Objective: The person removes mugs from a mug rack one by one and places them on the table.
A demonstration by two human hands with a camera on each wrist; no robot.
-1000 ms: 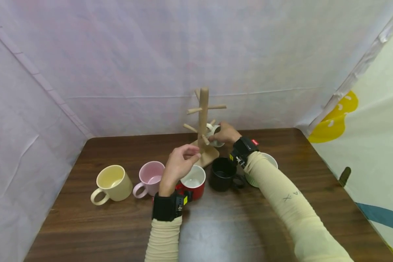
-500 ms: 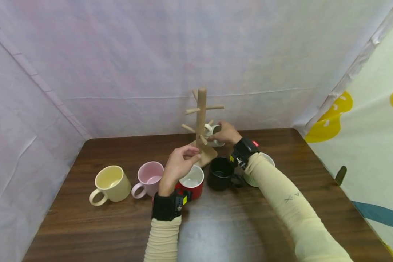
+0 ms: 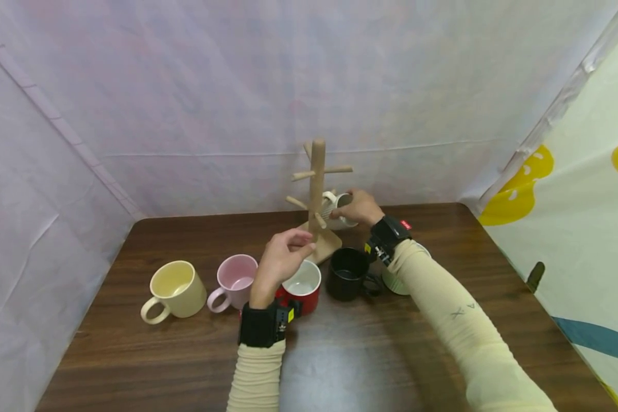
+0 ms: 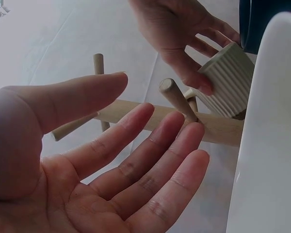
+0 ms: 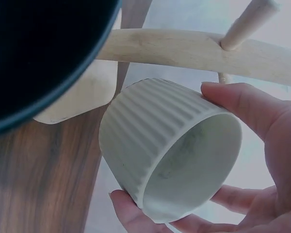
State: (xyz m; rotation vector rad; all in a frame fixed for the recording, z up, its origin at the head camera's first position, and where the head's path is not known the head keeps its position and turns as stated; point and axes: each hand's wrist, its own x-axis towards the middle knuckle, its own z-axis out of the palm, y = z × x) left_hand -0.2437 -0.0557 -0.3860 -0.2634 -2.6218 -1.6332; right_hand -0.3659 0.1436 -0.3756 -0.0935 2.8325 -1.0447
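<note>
A white ribbed mug (image 5: pixel 150 121) lies tilted in my right hand (image 3: pixel 360 209), gripped near the rim between thumb and fingers. Its mouth faces right, away from the wooden mug tree (image 3: pixel 317 183). In the head view the handle points up beside the post, close to a lower back peg. My left hand (image 3: pixel 280 260) hovers in front of the tree with its fingers loosely extended and nothing in them. Below that hand stands a red mug (image 3: pixel 308 300) with a white inside, partly hidden by the wrist. The left palm (image 4: pixel 82 194) faces the tree's pegs.
A black mug (image 3: pixel 342 283) stands just in front of the tree's base. To its right, a pale green mug (image 3: pixel 395 284) is partly covered by my right forearm. Pink (image 3: pixel 237 280) and yellow (image 3: pixel 187 298) mugs stand on the left of the brown table (image 3: pixel 340 366). Fabric walls surround it.
My right hand has shifted slightly right with the white mug, and the mug's mouth has turned a little more toward the camera. The left hand stays in place.
</note>
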